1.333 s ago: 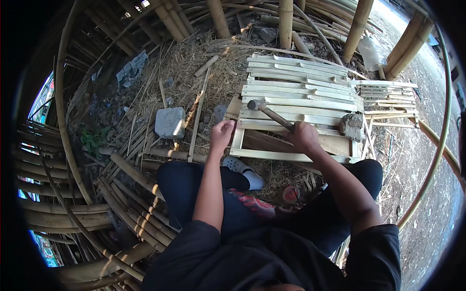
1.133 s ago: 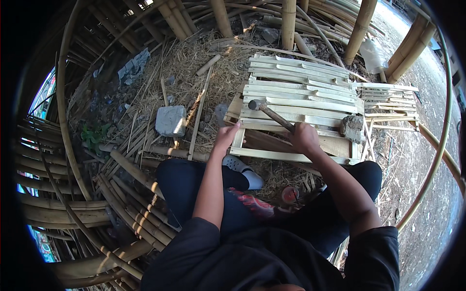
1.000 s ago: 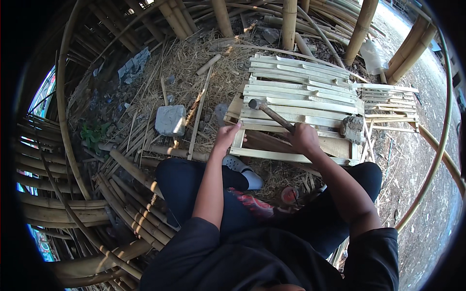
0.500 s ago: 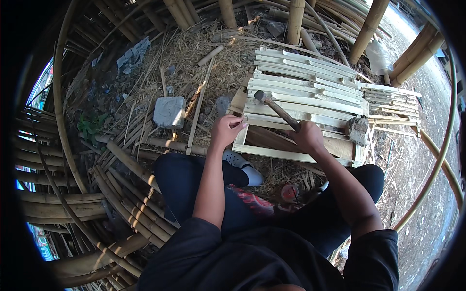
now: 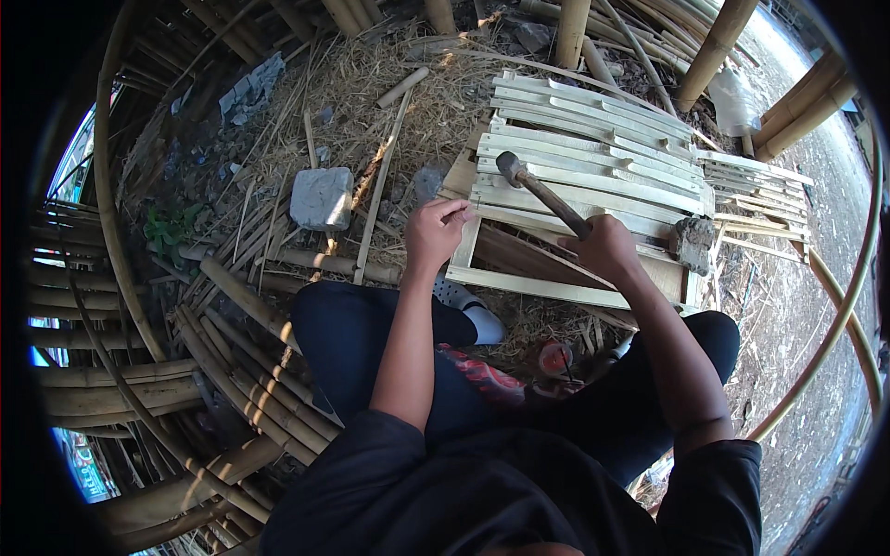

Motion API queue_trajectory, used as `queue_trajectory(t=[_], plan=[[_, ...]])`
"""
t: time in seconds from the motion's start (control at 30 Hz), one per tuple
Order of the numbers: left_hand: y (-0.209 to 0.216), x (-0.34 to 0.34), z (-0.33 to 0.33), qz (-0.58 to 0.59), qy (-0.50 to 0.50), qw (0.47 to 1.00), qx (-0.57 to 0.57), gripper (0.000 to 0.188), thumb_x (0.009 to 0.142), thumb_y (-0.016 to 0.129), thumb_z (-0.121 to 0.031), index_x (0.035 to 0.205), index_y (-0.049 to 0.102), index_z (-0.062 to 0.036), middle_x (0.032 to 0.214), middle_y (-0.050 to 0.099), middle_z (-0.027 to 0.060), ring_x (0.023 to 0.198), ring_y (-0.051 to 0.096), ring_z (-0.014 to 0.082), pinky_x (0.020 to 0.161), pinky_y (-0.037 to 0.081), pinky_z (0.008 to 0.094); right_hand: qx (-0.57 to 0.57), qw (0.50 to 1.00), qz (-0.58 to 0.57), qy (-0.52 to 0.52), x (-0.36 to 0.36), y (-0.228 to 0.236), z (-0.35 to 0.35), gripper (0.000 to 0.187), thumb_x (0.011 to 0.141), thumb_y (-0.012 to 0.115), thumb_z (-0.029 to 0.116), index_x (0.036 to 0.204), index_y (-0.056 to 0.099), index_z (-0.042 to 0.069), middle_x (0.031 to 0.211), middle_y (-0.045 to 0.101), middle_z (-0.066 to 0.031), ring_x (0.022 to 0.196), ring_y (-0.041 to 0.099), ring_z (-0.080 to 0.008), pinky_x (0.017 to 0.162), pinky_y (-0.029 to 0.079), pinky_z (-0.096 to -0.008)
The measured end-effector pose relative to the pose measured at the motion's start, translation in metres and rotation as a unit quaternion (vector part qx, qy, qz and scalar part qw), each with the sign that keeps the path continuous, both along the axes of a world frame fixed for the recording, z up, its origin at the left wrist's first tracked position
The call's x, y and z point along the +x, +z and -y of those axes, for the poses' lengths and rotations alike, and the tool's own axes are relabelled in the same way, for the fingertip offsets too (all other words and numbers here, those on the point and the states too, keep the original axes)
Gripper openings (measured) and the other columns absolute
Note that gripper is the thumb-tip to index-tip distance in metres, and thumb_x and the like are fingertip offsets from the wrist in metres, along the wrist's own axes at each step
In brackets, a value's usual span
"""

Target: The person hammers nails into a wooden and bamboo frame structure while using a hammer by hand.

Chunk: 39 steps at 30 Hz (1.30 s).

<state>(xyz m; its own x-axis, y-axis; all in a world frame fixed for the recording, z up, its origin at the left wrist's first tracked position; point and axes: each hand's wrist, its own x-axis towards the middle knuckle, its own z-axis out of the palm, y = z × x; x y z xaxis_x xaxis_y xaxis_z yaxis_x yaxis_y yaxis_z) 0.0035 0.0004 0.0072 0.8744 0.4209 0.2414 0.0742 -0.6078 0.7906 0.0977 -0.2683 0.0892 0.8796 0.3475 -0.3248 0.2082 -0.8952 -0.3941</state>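
A slatted bamboo panel (image 5: 593,181) lies in front of me, its pale strips running across a frame. My right hand (image 5: 607,248) is closed around the wooden handle of a hammer (image 5: 549,199). The hammer's dark metal head hangs over the slats near the panel's left side. At the left edge of the panel, my left hand (image 5: 436,236) is pinched, thumb and fingers together beside a slat end. Whatever sits between those fingertips is too small to make out. A rough stone chunk (image 5: 692,244) rests on the panel's near right corner.
A grey concrete block (image 5: 321,199) lies on straw left of the panel. A smaller slatted piece (image 5: 760,199) adjoins it on the right. Bamboo posts (image 5: 716,51) stand behind, and bamboo poles (image 5: 246,371) are stacked at my left. A red-topped container (image 5: 556,357) sits between my legs.
The whole view has shifted slightly. My right hand and the hammer have moved a little to the right. The fingers of my left hand have drawn closer together at the panel's edge.
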Motion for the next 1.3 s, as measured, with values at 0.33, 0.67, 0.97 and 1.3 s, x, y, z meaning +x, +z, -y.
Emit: queue_trajectory(t=[0.33, 0.67, 0.97, 1.3], plan=[[0.011, 0.003, 0.01, 0.007, 0.054, 0.988, -0.143, 0.022, 0.086, 0.078, -0.014, 0.101, 0.078, 0.0013, 0.086, 0.077, 0.0097, 0.078, 0.071, 0.012, 0.076, 0.055, 0.0272, 0.003, 1.0, -0.015, -0.003, 0.006, 0.0, 0.005, 0.055, 0.078, 0.084, 0.042, 0.099, 0.065, -0.005, 0.088, 0.072, -0.0236, 0.087, 0.071, -0.0403, 0.078, 0.055, -0.0464], [0.017, 0.003, 0.009, -0.04, 0.076, 0.98, -0.177, 0.038, 0.09, 0.078, -0.033, 0.076, 0.076, 0.0029, 0.061, 0.066, 0.0017, 0.057, 0.054, 0.004, 0.054, 0.04, 0.0241, 0.011, 0.999, -0.04, 0.0, 0.008, 0.011, 0.007, 0.05, 0.081, 0.081, 0.042, 0.095, 0.068, -0.005, 0.079, 0.071, -0.0197, 0.078, 0.071, -0.035, 0.073, 0.053, -0.0453], [0.003, 0.004, 0.003, -0.037, 0.05, 0.976, -0.207, 0.045, 0.092, 0.076, -0.039, 0.074, 0.074, 0.0029, 0.063, 0.067, 0.0022, 0.059, 0.054, 0.004, 0.057, 0.04, 0.0242, 0.001, 0.999, -0.054, -0.005, 0.007, 0.014, 0.006, 0.047, 0.081, 0.082, 0.042, 0.094, 0.069, -0.002, 0.076, 0.071, -0.0153, 0.075, 0.071, -0.0306, 0.071, 0.053, -0.0431], [-0.007, 0.008, 0.002, -0.026, 0.005, 0.97, -0.243, 0.036, 0.095, 0.074, -0.031, 0.091, 0.075, 0.0048, 0.079, 0.074, 0.0065, 0.072, 0.066, 0.0079, 0.068, 0.051, 0.0244, -0.01, 0.999, -0.032, 0.001, 0.008, 0.011, 0.009, 0.048, 0.08, 0.082, 0.043, 0.093, 0.068, -0.001, 0.074, 0.07, -0.0143, 0.074, 0.071, -0.0306, 0.071, 0.054, -0.0432]])
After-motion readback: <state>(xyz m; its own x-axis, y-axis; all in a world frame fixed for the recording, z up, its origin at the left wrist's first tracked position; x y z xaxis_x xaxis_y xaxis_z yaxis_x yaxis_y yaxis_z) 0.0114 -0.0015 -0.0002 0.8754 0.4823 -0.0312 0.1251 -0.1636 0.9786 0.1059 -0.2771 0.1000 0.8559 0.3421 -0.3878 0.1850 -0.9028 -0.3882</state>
